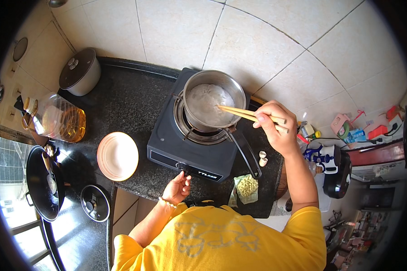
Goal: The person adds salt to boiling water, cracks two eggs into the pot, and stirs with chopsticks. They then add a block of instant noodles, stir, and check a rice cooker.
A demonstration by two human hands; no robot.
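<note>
My right hand (278, 130) grips a pair of wooden chopsticks (240, 112). Their far tips reach over the rim into a stainless steel saucepan (214, 77), where cloudy, whitish liquid (208, 101) surrounds them. The saucepan sits on a single-burner gas stove (162, 135), its black handle (247, 157) pointing towards me. With thumb and fingers, my left hand (177, 187) holds the control knob (183, 167) on the stove's front. Whether the burner is lit cannot be seen.
Right of the stove are eggshells (263, 159) and dry noodles (247, 186) on a wrapper. A white bowl (118, 156), an oil jug (59, 118), a lidded pot (79, 73), a glass lid (95, 204) and a wok (37, 183) stand left. A tiled wall (257, 40) rises behind.
</note>
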